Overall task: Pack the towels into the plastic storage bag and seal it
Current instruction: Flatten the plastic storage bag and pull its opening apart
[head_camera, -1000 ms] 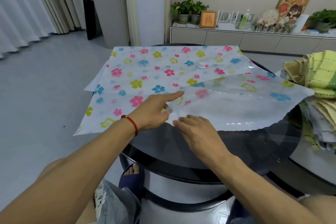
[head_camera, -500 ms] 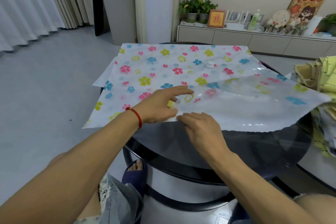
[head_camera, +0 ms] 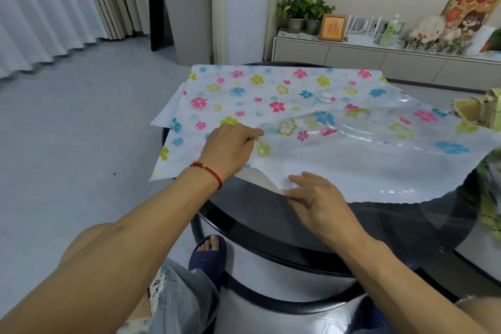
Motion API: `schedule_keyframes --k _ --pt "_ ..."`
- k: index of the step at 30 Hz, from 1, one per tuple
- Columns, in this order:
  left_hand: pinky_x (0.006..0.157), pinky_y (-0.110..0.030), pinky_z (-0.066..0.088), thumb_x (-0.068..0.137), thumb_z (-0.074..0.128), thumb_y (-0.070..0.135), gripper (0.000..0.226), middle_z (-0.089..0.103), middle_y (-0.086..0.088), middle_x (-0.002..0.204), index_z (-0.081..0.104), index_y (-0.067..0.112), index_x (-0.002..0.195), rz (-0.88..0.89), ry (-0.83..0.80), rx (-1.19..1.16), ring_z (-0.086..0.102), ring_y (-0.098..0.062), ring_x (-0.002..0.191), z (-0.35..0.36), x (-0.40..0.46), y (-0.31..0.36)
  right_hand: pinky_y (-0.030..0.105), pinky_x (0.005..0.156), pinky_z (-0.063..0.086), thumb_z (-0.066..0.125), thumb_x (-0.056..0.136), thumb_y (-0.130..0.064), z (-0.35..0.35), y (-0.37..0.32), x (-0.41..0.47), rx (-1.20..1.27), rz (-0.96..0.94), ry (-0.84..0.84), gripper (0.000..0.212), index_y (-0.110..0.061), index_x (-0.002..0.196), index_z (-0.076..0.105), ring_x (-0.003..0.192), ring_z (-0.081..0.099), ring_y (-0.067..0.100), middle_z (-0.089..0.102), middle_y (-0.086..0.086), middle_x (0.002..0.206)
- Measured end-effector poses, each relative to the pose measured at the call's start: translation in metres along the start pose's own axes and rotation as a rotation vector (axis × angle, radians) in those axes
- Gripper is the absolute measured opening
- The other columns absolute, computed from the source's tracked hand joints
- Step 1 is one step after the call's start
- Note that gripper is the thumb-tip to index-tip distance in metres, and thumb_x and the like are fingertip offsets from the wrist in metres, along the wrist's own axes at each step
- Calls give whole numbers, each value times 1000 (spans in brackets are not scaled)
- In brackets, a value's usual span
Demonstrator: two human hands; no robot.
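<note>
A large plastic storage bag (head_camera: 260, 95) printed with coloured flowers lies spread over a round dark glass table (head_camera: 379, 228). Its round valve (head_camera: 325, 97) sits near the middle. My left hand (head_camera: 230, 148) pinches the top layer at the bag's near open edge and lifts it, so the mouth gapes. My right hand (head_camera: 317, 198) presses flat on the lower layer at the near edge. A pile of yellow-green towels (head_camera: 482, 111) shows at the right edge of the view, partly cut off.
A low white cabinet (head_camera: 379, 57) with potted plants, a framed picture and small items runs along the far wall. Curtains (head_camera: 40, 8) hang at the left over grey floor. My slippered foot (head_camera: 208, 249) is under the table's near edge.
My left hand went from fingers stretched out over the bag to curled on its top layer, which now lifts higher. The view shifted left, so fewer towels show.
</note>
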State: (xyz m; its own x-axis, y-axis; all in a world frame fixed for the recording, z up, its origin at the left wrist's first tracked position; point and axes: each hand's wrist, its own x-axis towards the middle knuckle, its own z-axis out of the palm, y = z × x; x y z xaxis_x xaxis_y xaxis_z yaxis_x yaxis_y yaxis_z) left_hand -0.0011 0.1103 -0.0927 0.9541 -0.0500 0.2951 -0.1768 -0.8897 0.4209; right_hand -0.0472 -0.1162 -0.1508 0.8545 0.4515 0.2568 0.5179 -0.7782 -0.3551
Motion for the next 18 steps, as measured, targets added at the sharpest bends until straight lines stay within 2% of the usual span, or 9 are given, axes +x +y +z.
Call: schedule_keyframes --k 2,4,6,8,11,13,15,18 --pt "92 -34 53 96 54 28 34 70 3 124 66 30 128 -42 8 -128 67 -19 103 -2 2 0 53 90 57 71 87 -11 -5 -2 1 -30 30 14 21 -19 101 84 115 66 40 77 12 118" --pt "90 -25 52 88 63 32 45 67 10 128 62 35 132 -27 -87 -218 68 -7 92 -4 -4 2 48 80 59 67 85 -19 -7 -8 5 -76 -3 52 21 -17 101 81 102 69 37 78 9 105" --pt "89 -24 52 80 67 30 60 62 17 134 55 39 138 31 -189 -249 66 -2 91 -5 -12 4 44 76 58 64 91 -20 -5 -20 12 -60 -70 27 36 -22 126 70 100 69 30 76 3 110" --pt "90 -26 54 81 65 22 62 59 20 136 53 41 139 75 -219 -266 65 -4 95 -4 -17 3 44 77 58 57 94 -9 -2 -31 22 41 -98 8 53 -32 143 58 102 69 27 75 0 117" --pt "89 -23 53 88 54 5 58 62 15 135 59 43 132 89 -116 -258 66 -4 95 -1 -19 -4 41 92 57 53 92 3 2 -33 32 97 -136 -13 54 -22 138 66 118 68 26 72 -1 132" --pt "83 -23 57 90 50 -1 60 62 12 136 63 43 128 47 -36 -283 67 2 87 -2 -15 -12 41 93 57 54 90 6 5 -32 32 69 -159 -41 52 -19 133 70 120 67 28 73 0 131" --pt "82 -25 58 91 48 -7 60 62 9 136 66 38 127 -5 45 -328 67 2 86 -4 -6 -20 43 83 57 51 89 7 8 -31 28 23 -177 -88 54 -23 128 72 112 67 27 74 -2 119" --pt "82 -18 57 94 53 -6 51 64 5 132 70 33 121 -82 105 -393 67 2 85 -13 3 -29 41 67 54 47 90 1 14 -29 23 -58 -169 -106 46 -29 115 71 102 62 21 66 -10 100"
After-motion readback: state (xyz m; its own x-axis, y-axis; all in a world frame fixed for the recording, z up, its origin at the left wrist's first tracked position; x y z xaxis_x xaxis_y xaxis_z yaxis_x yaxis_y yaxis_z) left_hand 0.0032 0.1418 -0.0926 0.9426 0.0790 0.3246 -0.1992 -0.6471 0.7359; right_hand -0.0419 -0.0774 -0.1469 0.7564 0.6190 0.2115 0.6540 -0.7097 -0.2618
